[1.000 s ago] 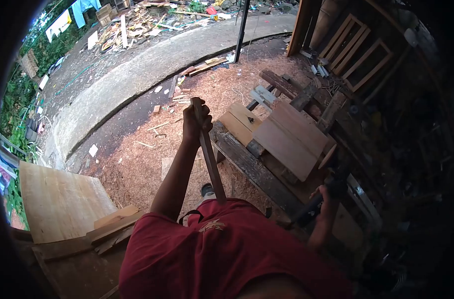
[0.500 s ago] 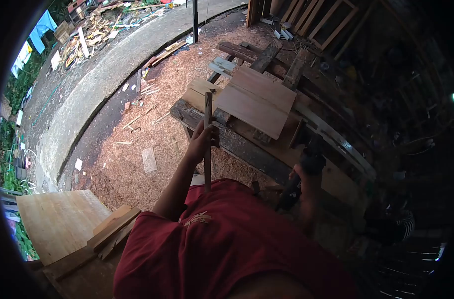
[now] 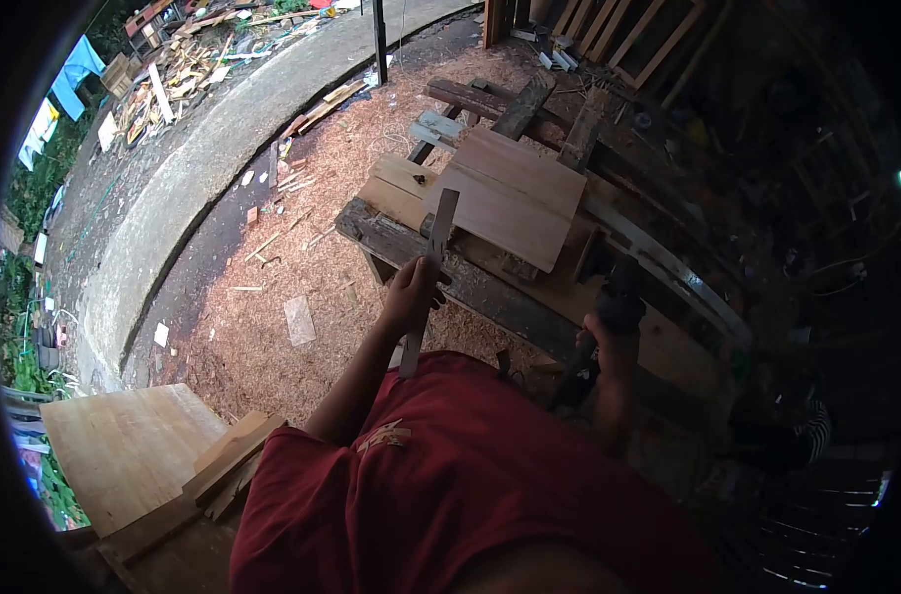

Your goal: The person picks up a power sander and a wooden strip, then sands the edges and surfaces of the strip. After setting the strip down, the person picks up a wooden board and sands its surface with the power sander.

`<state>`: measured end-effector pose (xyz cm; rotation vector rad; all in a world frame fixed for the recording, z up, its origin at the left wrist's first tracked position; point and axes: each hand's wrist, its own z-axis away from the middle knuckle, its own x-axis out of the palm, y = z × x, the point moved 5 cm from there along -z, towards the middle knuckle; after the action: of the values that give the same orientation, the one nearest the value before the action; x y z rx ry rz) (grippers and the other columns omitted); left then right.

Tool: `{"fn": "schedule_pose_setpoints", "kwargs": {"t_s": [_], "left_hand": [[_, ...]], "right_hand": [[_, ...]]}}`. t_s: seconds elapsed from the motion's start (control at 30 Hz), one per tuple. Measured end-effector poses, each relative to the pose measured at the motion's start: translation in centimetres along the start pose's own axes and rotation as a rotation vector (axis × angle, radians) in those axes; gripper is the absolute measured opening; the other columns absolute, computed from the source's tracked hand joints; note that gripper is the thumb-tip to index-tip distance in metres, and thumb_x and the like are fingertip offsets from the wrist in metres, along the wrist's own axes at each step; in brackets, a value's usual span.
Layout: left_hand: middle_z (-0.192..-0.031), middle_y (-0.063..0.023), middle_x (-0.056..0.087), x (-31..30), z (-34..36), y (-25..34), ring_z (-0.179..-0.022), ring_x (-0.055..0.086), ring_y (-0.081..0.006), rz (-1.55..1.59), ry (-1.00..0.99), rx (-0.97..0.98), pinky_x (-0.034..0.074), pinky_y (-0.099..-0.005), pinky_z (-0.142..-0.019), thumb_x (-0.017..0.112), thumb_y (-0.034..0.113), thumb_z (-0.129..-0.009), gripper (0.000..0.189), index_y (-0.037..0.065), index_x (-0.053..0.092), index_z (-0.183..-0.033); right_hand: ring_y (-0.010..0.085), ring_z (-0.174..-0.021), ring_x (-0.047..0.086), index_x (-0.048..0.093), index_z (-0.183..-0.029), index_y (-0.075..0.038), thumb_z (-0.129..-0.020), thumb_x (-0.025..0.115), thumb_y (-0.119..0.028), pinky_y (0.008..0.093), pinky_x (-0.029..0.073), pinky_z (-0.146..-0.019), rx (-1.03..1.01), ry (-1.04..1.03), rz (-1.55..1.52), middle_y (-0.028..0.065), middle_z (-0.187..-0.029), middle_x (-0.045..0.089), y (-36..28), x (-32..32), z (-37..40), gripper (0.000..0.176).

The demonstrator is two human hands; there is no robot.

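Note:
My left hand (image 3: pixel 412 294) is closed around a thin, flat wooden strip (image 3: pixel 443 218). The strip tilts, its upper end leaning right in front of the bench and its lower end close to my red shirt. At the right, in shadow, my right hand (image 3: pixel 612 346) grips a dark power tool (image 3: pixel 620 300); its exact kind is too dark to make out. Beyond both hands, a wide wooden panel (image 3: pixel 515 188) lies across the rough timber workbench (image 3: pixel 470 282). A shorter pale board (image 3: pixel 396 188) rests at the panel's left.
Plywood (image 3: pixel 134 436) and stacked board offcuts (image 3: pixel 228 460) are at the lower left. Shavings (image 3: pixel 252 342) cover the ground beside the bench. A curved concrete strip (image 3: pixel 163 218), a dark post (image 3: pixel 380 45) and a scrap-wood pile (image 3: pixel 178 74) stand farther off. Slatted wooden frames (image 3: pixel 618 35) lean at the back.
My left hand has turned the strip from its narrow edge to its broad face, its top tipping right. My right hand stays nearly in place with the tool.

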<state>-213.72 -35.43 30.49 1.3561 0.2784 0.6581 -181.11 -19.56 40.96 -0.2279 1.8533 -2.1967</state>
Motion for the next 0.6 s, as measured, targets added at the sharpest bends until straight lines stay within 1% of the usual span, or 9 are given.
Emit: {"fn": "schedule_pose_setpoints", "kwargs": {"t_s": [0.1, 0.2, 0.3, 0.4, 0.43, 0.53, 0.6], "left_hand": [[-0.1, -0.0111, 0.073, 0.5, -0.4, 1.4, -0.067, 0.065, -0.0134, -0.028, -0.026, 0.055, 0.054, -0.0301, -0.061, 0.045, 0.04, -0.114, 0.039, 0.005, 0.059, -0.126], [-0.097, -0.0108, 0.073, 0.9, -0.7, 2.9, -0.067, 0.065, -0.0134, -0.15, 0.01, 0.059, 0.054, -0.0316, -0.061, 0.053, 0.034, -0.112, 0.033, 0.007, 0.057, -0.131], [-0.105, -0.0146, 0.072, 0.9, -2.3, 2.5, -0.075, 0.07, -0.022, -0.402, 0.026, 0.071, 0.056, -0.0374, -0.067, 0.063, 0.027, -0.107, 0.031, 0.008, 0.06, -0.13], [-0.113, -0.0189, 0.069, 1.6, -3.9, 3.5, -0.092, 0.072, -0.0341, -0.77, 0.104, 0.602, 0.057, -0.044, -0.077, 0.069, 0.025, -0.102, 0.033, 0.007, 0.063, -0.128], [-0.116, -0.021, 0.065, 2.6, -3.9, 4.7, -0.103, 0.068, -0.0424, -0.767, 0.075, 0.503, 0.056, -0.0486, -0.084, 0.071, 0.024, -0.099, 0.027, 0.009, 0.068, -0.122], [-0.11, -0.0187, 0.063, 4.5, -6.8, 4.2, -0.101, 0.066, -0.042, -1.043, 0.015, 0.519, 0.054, -0.0508, -0.084, 0.071, 0.023, -0.099, 0.022, 0.012, 0.069, -0.118], [-0.106, -0.0172, 0.06, 6.6, -8.6, 4.3, -0.1, 0.064, -0.041, -1.055, -0.032, 0.617, 0.054, -0.0518, -0.082, 0.071, 0.022, -0.098, 0.018, 0.013, 0.07, -0.113]], "right_hand": [[0.0191, -0.063, 0.071, 0.067, -0.1, -0.001, -0.084, 0.081, -0.012, 0.0344, 0.059, -0.059, -0.027, -0.013, -0.015, 0.0079, -0.075, 0.069, -0.1, 0.2, -0.5, 0.023], [0.0188, -0.063, 0.071, 0.067, -0.101, -0.001, -0.084, 0.081, -0.011, 0.0344, 0.059, -0.059, -0.028, 0.02, -0.03, 0.0077, -0.076, 0.07, -0.2, 0.2, -0.7, 0.024], [0.0183, -0.063, 0.071, 0.067, -0.101, -0.002, -0.084, 0.081, -0.01, 0.034, 0.058, -0.059, -0.018, 0.058, -0.012, 0.0076, -0.077, 0.07, 0.2, -0.5, -0.8, 0.024], [0.0178, -0.064, 0.07, 0.066, -0.102, -0.002, -0.084, 0.08, -0.01, 0.0337, 0.057, -0.059, 0.025, 0.084, 0.02, 0.0076, -0.079, 0.07, 0.6, -1.7, -0.8, 0.024], [0.0177, -0.064, 0.07, 0.066, -0.103, -0.002, -0.084, 0.081, -0.01, 0.0335, 0.057, -0.059, 0.049, 0.099, 0.027, 0.0076, -0.079, 0.07, 0.9, -2.2, -1.0, 0.025], [0.0176, -0.065, 0.07, 0.066, -0.105, -0.002, -0.084, 0.081, -0.011, 0.0338, 0.057, -0.059, 0.128, 0.151, 0.027, 0.0071, -0.08, 0.069, 1.5, -3.3, -0.9, 0.028], [0.0174, -0.065, 0.07, 0.066, -0.107, -0.002, -0.083, 0.082, -0.012, 0.0336, 0.056, -0.06, 0.169, 0.205, 0.016, 0.0062, -0.08, 0.069, 2.3, -3.8, -1.2, 0.031]]}}
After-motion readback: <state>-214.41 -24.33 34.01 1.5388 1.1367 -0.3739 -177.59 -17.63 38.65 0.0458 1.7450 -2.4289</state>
